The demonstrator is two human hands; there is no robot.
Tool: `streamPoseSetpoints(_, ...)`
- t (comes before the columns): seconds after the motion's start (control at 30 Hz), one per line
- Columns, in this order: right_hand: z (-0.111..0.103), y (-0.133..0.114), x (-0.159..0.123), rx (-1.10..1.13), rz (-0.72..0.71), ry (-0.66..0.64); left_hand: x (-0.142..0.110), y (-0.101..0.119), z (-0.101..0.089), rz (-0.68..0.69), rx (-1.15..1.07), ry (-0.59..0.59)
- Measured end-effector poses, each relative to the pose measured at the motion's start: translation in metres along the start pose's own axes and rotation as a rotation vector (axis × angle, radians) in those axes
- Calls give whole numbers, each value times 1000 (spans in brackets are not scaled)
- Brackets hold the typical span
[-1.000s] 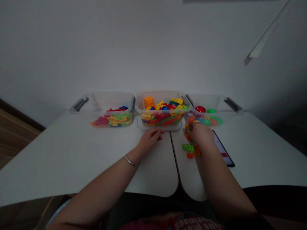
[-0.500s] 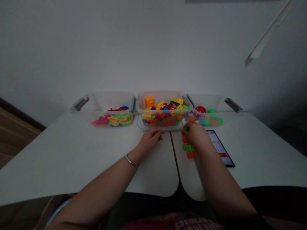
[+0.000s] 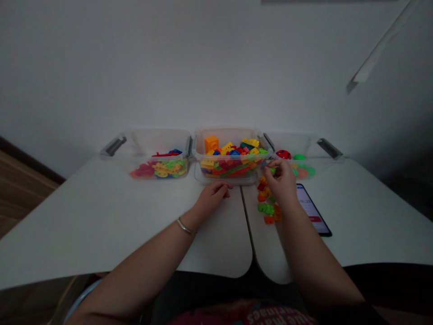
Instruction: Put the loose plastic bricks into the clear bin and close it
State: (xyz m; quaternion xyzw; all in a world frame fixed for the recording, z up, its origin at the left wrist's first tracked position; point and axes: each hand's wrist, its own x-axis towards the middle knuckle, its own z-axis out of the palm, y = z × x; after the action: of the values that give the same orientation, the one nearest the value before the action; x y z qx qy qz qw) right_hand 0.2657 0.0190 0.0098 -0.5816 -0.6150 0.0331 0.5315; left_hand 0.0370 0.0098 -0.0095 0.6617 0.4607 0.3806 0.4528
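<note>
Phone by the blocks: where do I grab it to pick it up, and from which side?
Pinch the phone by its two long edges, coming from its right side. It lies flat with the screen up, so the edges are the easiest part to hold without touching the screen. Its left side is crowded by the right hand and the plastic blocks.

White lettering on the person's shirt [image 3: 248, 316] sits upside down, barely legible; the phone screen [image 3: 310, 210] is too small to read.
</note>
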Motion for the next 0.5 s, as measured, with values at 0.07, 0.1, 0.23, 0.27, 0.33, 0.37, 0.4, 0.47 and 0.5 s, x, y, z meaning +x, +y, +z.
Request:
streamPoseSetpoints(0.07,0,-4,-1,-1,-102,36,0,0,0,-1,-11,3)
streamPoseSetpoints(0.1,-1,-6,-1,-8,-148,63,0,0,0,0,-14,1)
streamPoseSetpoints(0.23,-3,-20,0,-13,-206,170,1,-1,0,0,-8,-8)
streamPoseSetpoints(0.27,-3,-23,1,-9,-217,181,0,-1,-1,0,-7,-11)
streamPoseSetpoints(0.33,-2,-31,4,-25,-251,160,0,-1,-1,-1,-8,-16)
streamPoseSetpoints(0.37,-1,-35,7,-52,-275,136,-1,0,-2,-3,-7,-18)
streamPoseSetpoints(0.4,1,-39,9,-87,-306,106,-1,0,-2,-5,-4,-19)
streamPoseSetpoints(0.47,8,-46,13,-152,-375,43,-2,1,-3,-7,4,-16)
streamPoseSetpoints(0.5,12,-49,14,-176,-407,13,-2,2,-3,-8,6,-14)
